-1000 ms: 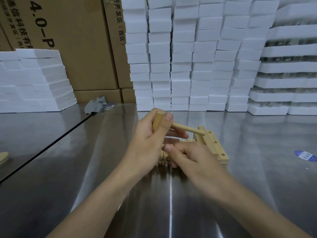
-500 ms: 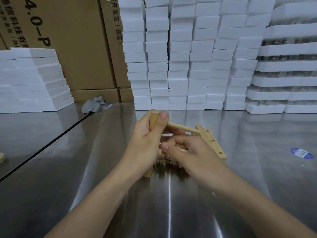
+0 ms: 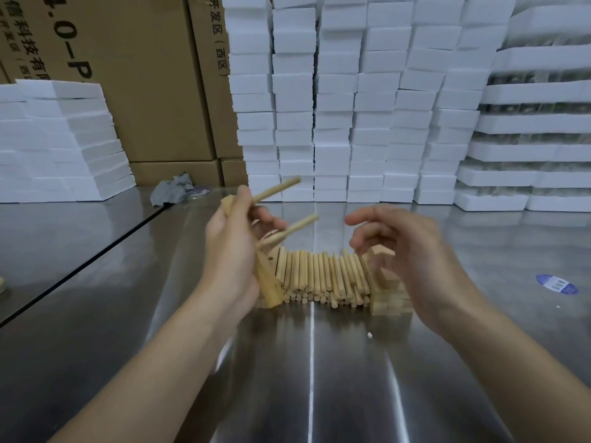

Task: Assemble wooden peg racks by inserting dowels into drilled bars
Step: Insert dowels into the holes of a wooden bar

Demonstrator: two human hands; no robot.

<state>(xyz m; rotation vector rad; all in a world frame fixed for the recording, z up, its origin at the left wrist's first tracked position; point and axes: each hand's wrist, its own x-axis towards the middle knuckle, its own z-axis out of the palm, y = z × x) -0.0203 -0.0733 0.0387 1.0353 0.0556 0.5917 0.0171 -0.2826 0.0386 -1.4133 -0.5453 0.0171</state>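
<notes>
My left hand (image 3: 232,251) grips a drilled wooden bar (image 3: 267,279), tilted with its lower end near the table. Two dowels stick out of the bar to the upper right: an upper dowel (image 3: 278,190) and a lower dowel (image 3: 294,227). My right hand (image 3: 403,251) hovers to the right of them with loosely curled fingers and holds nothing. Under both hands lies a pile of loose dowels (image 3: 319,276) on the steel table (image 3: 313,362). A stack of drilled bars (image 3: 388,298) sits at the pile's right end, partly hidden by my right hand.
Stacks of white foam blocks (image 3: 351,100) line the back of the table, with more foam blocks at the left (image 3: 64,139). Cardboard boxes (image 3: 144,75) stand behind. A grey rag (image 3: 172,191) lies at the back left. A blue sticker (image 3: 556,283) is on the table at right.
My right hand has let go and pulled away to the right. A second dowel now stands in the bar. My left hand tilted the bar up, uncovering the dowel pile.
</notes>
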